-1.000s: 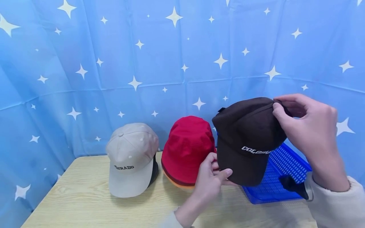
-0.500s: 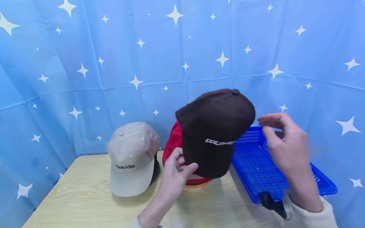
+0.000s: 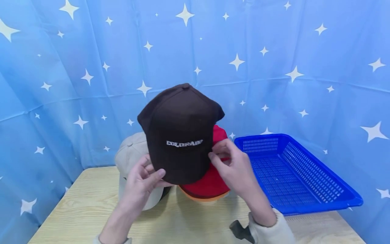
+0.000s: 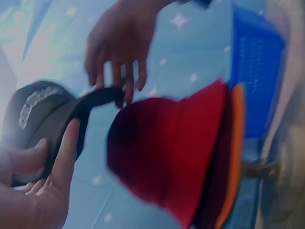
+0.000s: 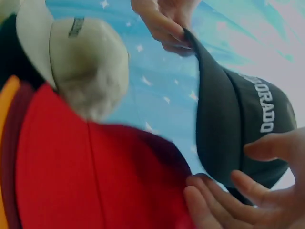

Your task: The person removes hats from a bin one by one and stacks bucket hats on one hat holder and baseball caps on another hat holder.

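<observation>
A dark brown baseball cap (image 3: 182, 118) with white COLORADO lettering is held up in front of the other hats, brim toward me. My left hand (image 3: 143, 179) pinches the left edge of its brim, thumb on top and fingers beneath. Along the brim's other side is my right hand (image 3: 233, 166), its fingertips right at the edge and its fingers fairly straight and spread in the right wrist view. Behind the cap, partly hidden, stands a red bucket hat (image 3: 217, 179) stacked over maroon and orange ones. A beige cap (image 5: 90, 62) sits left of that stack, over a black one.
To the right, a blue perforated plastic basket (image 3: 317, 166) rests on the pale wooden table (image 3: 73, 206). A blue curtain (image 3: 170, 40) with white stars hangs behind the table. The bucket hats sit on a stand (image 4: 259, 171).
The brown cap has moved left from over the basket to before the red and beige hats. My right hand let go of its crown and came left to the brim's edge.
</observation>
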The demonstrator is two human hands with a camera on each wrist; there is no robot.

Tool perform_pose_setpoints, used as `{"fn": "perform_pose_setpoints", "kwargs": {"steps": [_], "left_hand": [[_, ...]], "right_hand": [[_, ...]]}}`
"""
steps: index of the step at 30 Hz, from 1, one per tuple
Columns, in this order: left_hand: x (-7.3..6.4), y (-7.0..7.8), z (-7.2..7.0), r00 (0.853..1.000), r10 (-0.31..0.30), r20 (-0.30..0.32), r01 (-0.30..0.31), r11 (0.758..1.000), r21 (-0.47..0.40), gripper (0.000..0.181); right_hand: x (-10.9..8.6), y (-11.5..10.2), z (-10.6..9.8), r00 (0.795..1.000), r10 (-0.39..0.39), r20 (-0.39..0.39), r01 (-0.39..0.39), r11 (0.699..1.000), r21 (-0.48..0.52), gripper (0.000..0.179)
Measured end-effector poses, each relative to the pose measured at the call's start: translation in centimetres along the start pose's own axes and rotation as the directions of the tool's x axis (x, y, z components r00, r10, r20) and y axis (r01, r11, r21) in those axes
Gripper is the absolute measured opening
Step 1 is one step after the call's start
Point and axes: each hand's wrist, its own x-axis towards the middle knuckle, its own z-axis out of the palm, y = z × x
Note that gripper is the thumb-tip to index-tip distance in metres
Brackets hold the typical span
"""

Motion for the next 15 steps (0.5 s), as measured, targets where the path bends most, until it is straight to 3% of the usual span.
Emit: {"fn": "perform_pose_setpoints", "kwargs": {"steps": [5, 8, 12, 15], "left_hand": [[0.0, 1.6, -3.6, 0.998, 0.023, 0.051, -0.018, 0.995, -0.102, 0.040], [0.0, 2.4, -5.4, 0.997, 0.056, 0.058, -0.044, 0.980, -0.197, 0.041], [-0.1, 3.1, -7.7, 0.995, 0.058, 0.078, -0.032, 0.951, -0.306, 0.044], [-0.5, 3.3, -9.4, 0.994, 0.046, 0.099, -0.001, 0.913, -0.409, 0.045]], "right_hand": [[0.6, -1.0, 3.9, 0.999, -0.032, -0.017, 0.035, 0.983, 0.182, 0.030], [0.9, -1.7, 6.4, 0.999, -0.048, -0.009, 0.048, 0.939, 0.341, 0.049], [1.4, -2.6, 8.9, 0.998, -0.049, 0.032, 0.024, 0.833, 0.553, 0.062], [1.8, -3.1, 10.8, 0.996, -0.038, 0.083, -0.031, 0.715, 0.699, 0.065]]}}
